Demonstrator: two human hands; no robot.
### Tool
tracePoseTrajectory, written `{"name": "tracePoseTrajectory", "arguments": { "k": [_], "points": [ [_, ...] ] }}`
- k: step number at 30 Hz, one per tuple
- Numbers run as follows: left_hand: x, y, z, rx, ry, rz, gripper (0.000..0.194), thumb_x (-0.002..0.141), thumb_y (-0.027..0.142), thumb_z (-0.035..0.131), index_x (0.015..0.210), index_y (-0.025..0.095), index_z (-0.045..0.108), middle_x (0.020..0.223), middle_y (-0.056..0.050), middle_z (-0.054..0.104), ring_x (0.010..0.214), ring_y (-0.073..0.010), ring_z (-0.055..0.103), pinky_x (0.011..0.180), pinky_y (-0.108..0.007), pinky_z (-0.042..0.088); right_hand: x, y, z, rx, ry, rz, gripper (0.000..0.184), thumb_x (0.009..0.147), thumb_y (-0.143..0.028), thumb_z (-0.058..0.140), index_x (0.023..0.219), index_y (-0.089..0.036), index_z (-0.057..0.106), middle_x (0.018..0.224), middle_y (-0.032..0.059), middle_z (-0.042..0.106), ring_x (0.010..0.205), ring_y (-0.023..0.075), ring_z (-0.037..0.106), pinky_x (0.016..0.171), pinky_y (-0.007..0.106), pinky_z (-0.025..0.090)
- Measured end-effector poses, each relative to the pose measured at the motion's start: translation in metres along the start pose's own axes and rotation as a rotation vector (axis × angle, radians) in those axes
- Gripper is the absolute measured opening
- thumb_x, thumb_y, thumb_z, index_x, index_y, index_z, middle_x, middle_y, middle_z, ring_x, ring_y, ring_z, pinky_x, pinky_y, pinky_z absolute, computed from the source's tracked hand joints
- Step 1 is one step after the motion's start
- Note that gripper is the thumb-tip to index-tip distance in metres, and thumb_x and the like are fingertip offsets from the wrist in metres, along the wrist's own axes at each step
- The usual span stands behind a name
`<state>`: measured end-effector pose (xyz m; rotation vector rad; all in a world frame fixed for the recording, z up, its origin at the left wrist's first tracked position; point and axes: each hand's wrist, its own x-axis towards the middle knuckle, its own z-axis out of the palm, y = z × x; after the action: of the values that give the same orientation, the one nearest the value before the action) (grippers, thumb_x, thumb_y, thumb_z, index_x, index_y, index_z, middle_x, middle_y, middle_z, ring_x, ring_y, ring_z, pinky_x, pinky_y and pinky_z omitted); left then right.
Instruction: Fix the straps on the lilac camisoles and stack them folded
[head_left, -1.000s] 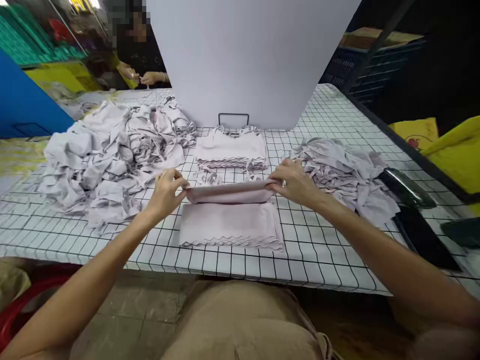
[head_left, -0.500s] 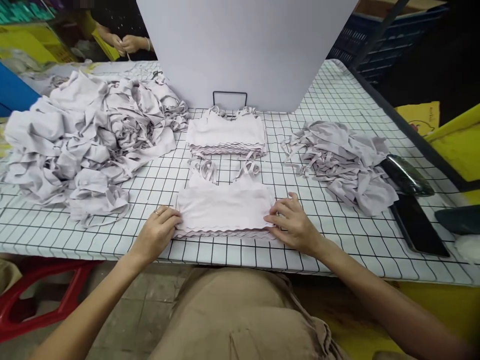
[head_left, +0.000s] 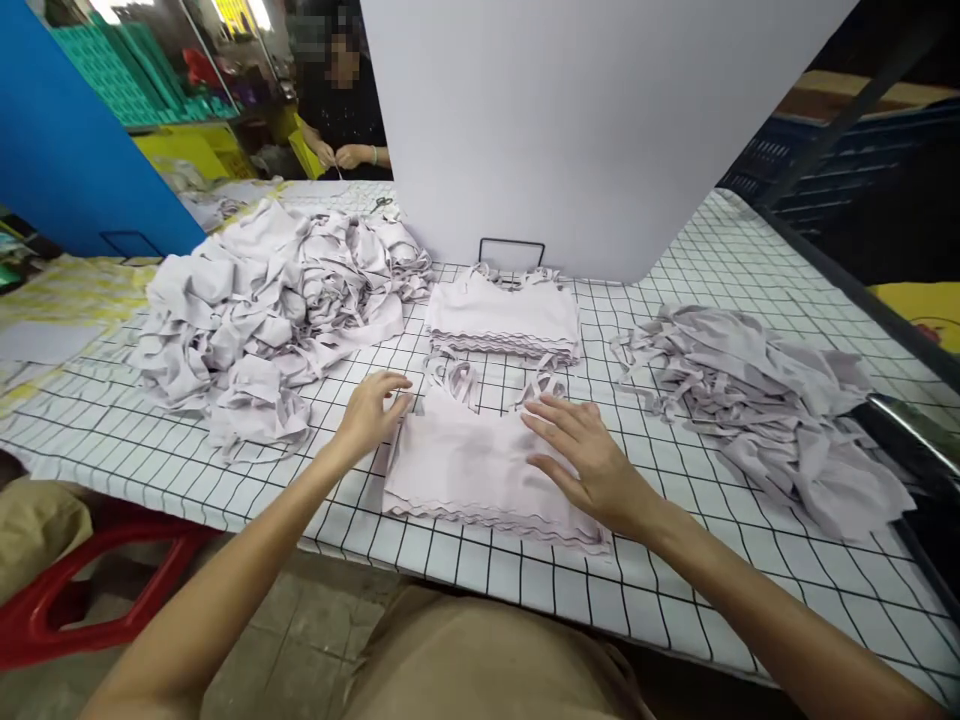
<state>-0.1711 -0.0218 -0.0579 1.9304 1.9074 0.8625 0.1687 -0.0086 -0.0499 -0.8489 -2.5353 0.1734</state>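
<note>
In front of me lies a stack of pale pinkish-grey camisole tops (head_left: 472,465), wavy hems toward me and thin straps at the far side. My left hand (head_left: 375,408) is at the stack's upper left corner, fingers apart and holding nothing. Over the right part of the stack hovers my right hand (head_left: 581,455), its fingers spread. Whether either hand touches the cloth I cannot tell. Just beyond sits a second neat stack of the same tops (head_left: 506,312), its straps against a grey-white upright panel (head_left: 570,130).
A large heap of crumpled garments (head_left: 262,300) covers the table's left side. To the right lies a smaller garment pile (head_left: 750,390). The tabletop has a checked cloth (head_left: 345,510). A red stool (head_left: 112,570) stands lower left. A co-worker's hands (head_left: 337,157) show behind the heap.
Both hands have left the stack's side edges, opened and moved toward its strap end. The view has swung left, so the things on the table appear farther right and lower.
</note>
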Motion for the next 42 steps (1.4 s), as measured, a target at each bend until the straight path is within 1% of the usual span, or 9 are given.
{"name": "tracePoseTrajectory", "arguments": {
  "k": [5, 9, 14, 19, 23, 27, 30, 36, 42],
  "points": [
    [0.087, -0.012, 0.014, -0.010, -0.050, -0.219, 0.019, 0.074, 0.035, 0.077, 0.073, 0.018, 0.067, 0.085, -0.009, 0.073, 0.083, -0.0261, 0.067, 0.081, -0.038, 0.053, 0.073, 0.003, 0.014, 0.000, 0.004, -0.122, 0.021, 0.099, -0.024, 0.055, 0.114, -0.016, 0.069, 0.118, 0.0138, 0.072, 0.119, 0.0348, 0.060, 0.099, 0.064, 0.044],
    [0.112, -0.015, 0.031, -0.078, -0.082, -0.237, 0.025, 0.063, 0.022, 0.081, 0.058, 0.020, 0.057, 0.067, -0.005, 0.067, 0.078, -0.0244, 0.066, 0.077, -0.035, 0.051, 0.101, 0.011, 0.023, 0.049, -0.032, -0.117, 0.020, 0.096, -0.021, 0.059, 0.111, -0.015, 0.071, 0.109, 0.0138, 0.074, 0.105, 0.0318, 0.061, 0.094, 0.059, 0.046],
    [0.113, -0.002, 0.026, -0.306, -0.072, -0.197, 0.014, 0.077, 0.026, 0.072, 0.077, 0.018, 0.060, 0.075, -0.003, 0.070, 0.074, -0.0163, 0.066, 0.070, -0.028, 0.050, 0.121, 0.021, 0.026, 0.380, 0.002, 0.093, 0.020, 0.094, -0.022, 0.058, 0.101, -0.018, 0.076, 0.094, 0.0100, 0.074, 0.090, 0.0235, 0.064, 0.081, 0.040, 0.052],
    [0.101, 0.023, 0.009, -0.817, -0.112, -0.103, 0.034, 0.068, 0.030, 0.084, 0.092, 0.015, 0.065, 0.074, -0.002, 0.067, 0.070, -0.0133, 0.065, 0.066, -0.026, 0.050, 0.148, 0.017, 0.036, 0.892, -0.142, 0.486, 0.028, 0.090, -0.042, 0.065, 0.086, -0.018, 0.079, 0.086, 0.0075, 0.074, 0.081, 0.0202, 0.065, 0.077, 0.036, 0.053],
    [0.087, 0.040, 0.002, -0.834, -0.138, -0.034, 0.033, 0.071, 0.028, 0.082, 0.097, 0.016, 0.064, 0.075, -0.002, 0.071, 0.070, -0.0137, 0.067, 0.067, -0.026, 0.051, 0.165, 0.007, 0.044, 1.392, -0.176, 0.727, 0.050, 0.079, -0.066, 0.071, 0.074, -0.016, 0.076, 0.074, 0.0073, 0.065, 0.073, 0.0182, 0.058, 0.066, 0.035, 0.054],
    [0.073, 0.048, 0.001, -0.730, -0.077, 0.035, 0.029, 0.073, 0.027, 0.081, 0.092, 0.018, 0.061, 0.072, -0.001, 0.072, 0.067, -0.0134, 0.067, 0.066, -0.025, 0.050, 0.171, -0.001, 0.042, 1.611, -0.023, 0.749, 0.039, 0.059, -0.050, 0.092, 0.071, -0.017, 0.073, 0.076, 0.0033, 0.063, 0.075, 0.0158, 0.057, 0.066, 0.031, 0.054],
    [0.065, 0.051, 0.003, -0.692, -0.042, 0.032, 0.026, 0.073, 0.026, 0.080, 0.087, 0.018, 0.059, 0.067, 0.001, 0.070, 0.062, -0.0119, 0.064, 0.065, -0.025, 0.049, 0.174, -0.001, 0.036, 1.628, 0.083, 0.745, 0.034, 0.053, -0.036, 0.096, 0.073, -0.018, 0.074, 0.085, 0.0030, 0.066, 0.081, 0.0153, 0.058, 0.072, 0.031, 0.055],
    [0.062, 0.049, 0.013, -0.750, -0.003, -0.004, 0.029, 0.068, 0.031, 0.084, 0.077, 0.017, 0.060, 0.069, 0.001, 0.066, 0.065, -0.0124, 0.063, 0.065, -0.026, 0.049, 0.178, 0.004, 0.027, 1.482, 0.206, 0.645, 0.033, 0.056, -0.042, 0.092, 0.077, -0.021, 0.076, 0.100, 0.0054, 0.069, 0.089, 0.0188, 0.060, 0.073, 0.034, 0.054],
    [0.050, 0.051, 0.007, -0.855, 0.077, -0.113, 0.029, 0.076, 0.043, 0.078, 0.087, 0.016, 0.074, 0.095, -0.008, 0.075, 0.080, -0.0161, 0.066, 0.076, -0.030, 0.054, 0.169, 0.001, 0.023, 0.736, 0.420, 0.143, 0.018, 0.087, -0.027, 0.064, 0.095, -0.024, 0.080, 0.101, 0.0074, 0.069, 0.101, 0.0222, 0.064, 0.092, 0.041, 0.053]
  ]
}}
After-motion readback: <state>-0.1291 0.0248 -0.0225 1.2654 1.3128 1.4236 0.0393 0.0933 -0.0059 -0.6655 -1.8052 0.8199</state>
